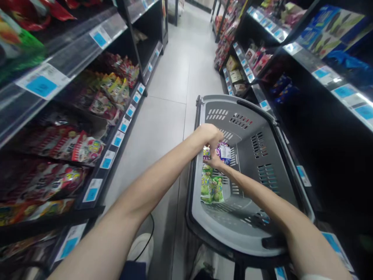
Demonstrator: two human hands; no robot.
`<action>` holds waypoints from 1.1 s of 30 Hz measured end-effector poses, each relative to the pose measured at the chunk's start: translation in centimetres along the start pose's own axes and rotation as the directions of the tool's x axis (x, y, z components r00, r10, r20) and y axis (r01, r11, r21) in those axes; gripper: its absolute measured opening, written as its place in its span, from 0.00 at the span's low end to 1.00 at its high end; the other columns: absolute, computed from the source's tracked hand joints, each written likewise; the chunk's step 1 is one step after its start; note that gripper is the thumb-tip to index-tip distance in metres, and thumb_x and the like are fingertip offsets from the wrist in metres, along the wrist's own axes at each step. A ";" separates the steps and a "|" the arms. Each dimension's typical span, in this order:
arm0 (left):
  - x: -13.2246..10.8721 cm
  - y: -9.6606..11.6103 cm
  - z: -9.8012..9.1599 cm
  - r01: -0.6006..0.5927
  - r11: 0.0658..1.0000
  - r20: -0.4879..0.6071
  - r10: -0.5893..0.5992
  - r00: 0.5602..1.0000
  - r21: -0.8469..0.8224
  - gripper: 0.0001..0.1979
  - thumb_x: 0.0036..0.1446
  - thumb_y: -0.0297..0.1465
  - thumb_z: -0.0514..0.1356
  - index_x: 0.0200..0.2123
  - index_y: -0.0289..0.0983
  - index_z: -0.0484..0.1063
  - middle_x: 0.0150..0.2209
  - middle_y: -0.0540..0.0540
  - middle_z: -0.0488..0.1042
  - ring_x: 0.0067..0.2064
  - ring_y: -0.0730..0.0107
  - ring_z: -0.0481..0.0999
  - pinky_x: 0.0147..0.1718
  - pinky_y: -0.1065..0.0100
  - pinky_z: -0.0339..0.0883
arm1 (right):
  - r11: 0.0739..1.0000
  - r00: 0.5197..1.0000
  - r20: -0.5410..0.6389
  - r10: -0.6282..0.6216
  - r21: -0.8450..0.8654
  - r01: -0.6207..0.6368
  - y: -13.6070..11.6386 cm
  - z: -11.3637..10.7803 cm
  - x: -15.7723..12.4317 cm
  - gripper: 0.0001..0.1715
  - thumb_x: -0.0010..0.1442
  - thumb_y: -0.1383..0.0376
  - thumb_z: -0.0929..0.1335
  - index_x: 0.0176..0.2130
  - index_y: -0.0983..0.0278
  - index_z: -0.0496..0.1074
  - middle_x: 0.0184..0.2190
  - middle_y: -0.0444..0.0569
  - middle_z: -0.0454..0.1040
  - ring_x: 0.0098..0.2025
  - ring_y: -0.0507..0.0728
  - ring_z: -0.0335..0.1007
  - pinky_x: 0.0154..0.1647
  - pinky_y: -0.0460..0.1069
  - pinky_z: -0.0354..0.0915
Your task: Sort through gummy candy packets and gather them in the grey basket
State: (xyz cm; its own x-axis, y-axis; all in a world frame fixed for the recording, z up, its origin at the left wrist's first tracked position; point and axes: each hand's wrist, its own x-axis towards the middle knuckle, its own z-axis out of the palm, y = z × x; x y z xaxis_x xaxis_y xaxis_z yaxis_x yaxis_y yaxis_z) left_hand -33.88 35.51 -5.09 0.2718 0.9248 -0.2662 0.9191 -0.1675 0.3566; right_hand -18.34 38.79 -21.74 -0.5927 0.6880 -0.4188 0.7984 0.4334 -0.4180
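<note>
A grey shopping basket [253,247] with slotted walls stands in front of me, and both my hands reach down into it. My left hand [210,133] comes over the basket's left rim, its fingers curled down at a purple snack packet [206,152]; its fingertips are partly hidden. Just below, my right hand [215,159] is closed at the same packet, near the left wall. Beside the hands lies another purple packet [225,152] with a white label. Green snack packets [212,186] rest below them against the basket's left side.
Shelves with bagged sweets [87,149] and price tags line the left side. On the right, a dark shelf unit [329,155] runs close to the basket and holds blue boxes [332,29] higher up. A tiled aisle floor [171,74] stretches ahead. My shoe [141,249] and a black cable are below.
</note>
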 end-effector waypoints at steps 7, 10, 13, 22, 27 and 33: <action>-2.5 2.5 -2.7 0.018 0.992 0.206 -0.044 0.978 0.126 0.36 0.49 0.38 0.70 0.62 0.38 0.72 0.54 0.39 0.78 0.51 0.50 0.76 0.50 0.59 0.70 | 0.993 0.995 -0.045 0.085 0.082 -0.081 -1.4 1.1 -0.6 0.04 0.56 0.70 0.70 0.35 0.69 0.71 0.31 0.48 0.74 0.31 0.50 0.67 0.33 0.43 0.61; -2.5 2.7 -2.7 0.027 0.989 0.154 -0.049 0.987 0.142 0.32 0.56 0.37 0.65 0.63 0.35 0.69 0.59 0.36 0.74 0.55 0.50 0.75 0.53 0.58 0.69 | 0.995 0.995 -0.092 0.045 0.091 -0.037 -2.3 -0.3 -0.8 0.04 0.57 0.70 0.68 0.30 0.68 0.68 0.29 0.48 0.73 0.31 0.50 0.65 0.35 0.44 0.61; -2.2 2.7 -2.5 0.074 0.992 0.069 -0.081 0.994 0.100 0.32 0.60 0.35 0.61 0.66 0.31 0.65 0.63 0.32 0.68 0.60 0.48 0.71 0.56 0.58 0.68 | 0.993 0.988 -0.157 0.006 0.115 0.013 -2.6 -3.8 -1.0 0.06 0.60 0.67 0.66 0.33 0.69 0.69 0.31 0.50 0.73 0.33 0.51 0.66 0.37 0.45 0.63; -1.4 1.5 -3.1 0.068 0.995 -0.131 -0.077 0.988 -0.074 0.28 0.69 0.38 0.48 0.66 0.29 0.62 0.60 0.30 0.70 0.59 0.49 0.72 0.55 0.56 0.67 | 0.857 0.952 -0.152 -0.266 0.416 0.306 -1.0 -17.0 -10.6 0.27 0.59 0.48 0.71 0.46 0.66 0.69 0.34 0.46 0.71 0.30 0.49 0.63 0.29 0.44 0.64; 0.1 0.4 -2.9 -0.095 0.994 -0.228 0.106 0.968 0.059 0.19 0.65 0.31 0.49 0.47 0.34 0.79 0.42 0.36 0.79 0.43 0.59 0.77 0.44 0.60 0.67 | 0.846 0.943 -0.251 -0.217 0.434 0.310 -1.0 -16.4 -13.4 0.26 0.59 0.45 0.71 0.37 0.66 0.69 0.29 0.45 0.68 0.28 0.48 0.61 0.28 0.44 0.62; -0.4 0.5 -3.2 -0.193 0.950 -0.493 0.048 0.868 -0.246 0.18 0.66 0.32 0.49 0.37 0.34 0.78 0.31 0.41 0.75 0.35 0.65 0.75 0.40 0.63 0.67 | 0.732 0.942 -0.307 -0.138 0.609 0.306 -2.0 -15.2 -13.1 0.35 0.45 0.54 0.80 0.49 0.62 0.71 0.40 0.48 0.76 0.37 0.53 0.70 0.34 0.47 0.67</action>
State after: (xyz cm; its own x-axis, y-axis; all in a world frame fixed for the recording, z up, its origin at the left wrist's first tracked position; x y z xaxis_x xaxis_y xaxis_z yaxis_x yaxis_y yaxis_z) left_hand -34.48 36.14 -1.93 0.1399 0.9636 0.2280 0.7505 -0.2534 0.6104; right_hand -10.60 37.75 -3.18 -0.6358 0.7667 -0.0889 0.3383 0.1732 -0.9250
